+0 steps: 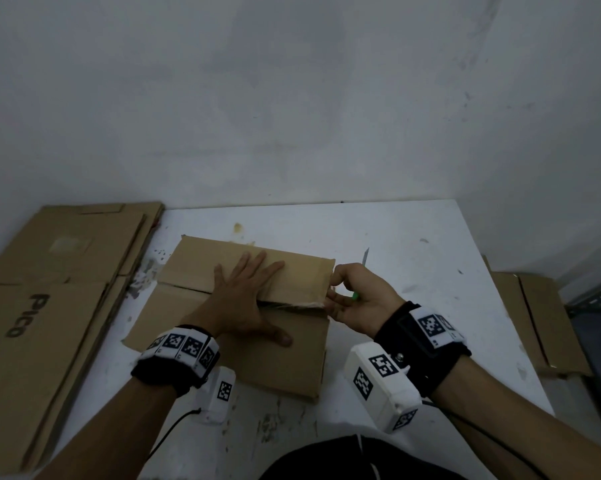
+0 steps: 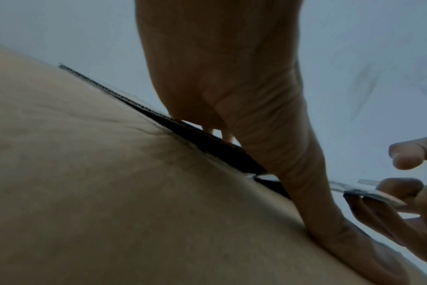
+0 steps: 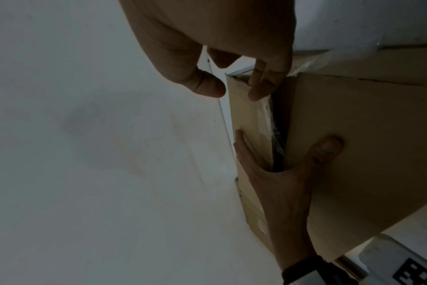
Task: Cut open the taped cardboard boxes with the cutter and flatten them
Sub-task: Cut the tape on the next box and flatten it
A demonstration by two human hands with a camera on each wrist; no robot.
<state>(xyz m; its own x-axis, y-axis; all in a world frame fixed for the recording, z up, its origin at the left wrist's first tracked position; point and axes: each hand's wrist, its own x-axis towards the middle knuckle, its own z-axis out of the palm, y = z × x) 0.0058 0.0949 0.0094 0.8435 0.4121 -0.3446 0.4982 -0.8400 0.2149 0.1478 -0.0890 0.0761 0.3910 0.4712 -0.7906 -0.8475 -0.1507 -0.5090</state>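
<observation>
your left hand [image 1: 243, 299] presses flat, fingers spread, on the box [image 1: 195, 327] lying mid-table [image 1: 413, 237]. your right hand [image 1: 358, 299] pinches tape [image 2: 349, 188] at the box's right edge, the green cutter [image 1: 355, 296] tucked in its palm.

One cardboard box [image 1: 243, 348] lies on the single white worktop [image 1: 413, 258], its top seam split between two flaps. Two stacks of flattened cardboard flank the worktop: one at the left [image 1: 46, 299], printed with one word, and one at the right [image 1: 541, 320]; how many sheets each holds cannot be told. Two hands are in view, the left hand [image 1: 247, 299] and the right hand [image 1: 358, 299]. One cutter [image 1: 355, 296] shows as a green bit. Each wrist carries one marker-covered band.
</observation>
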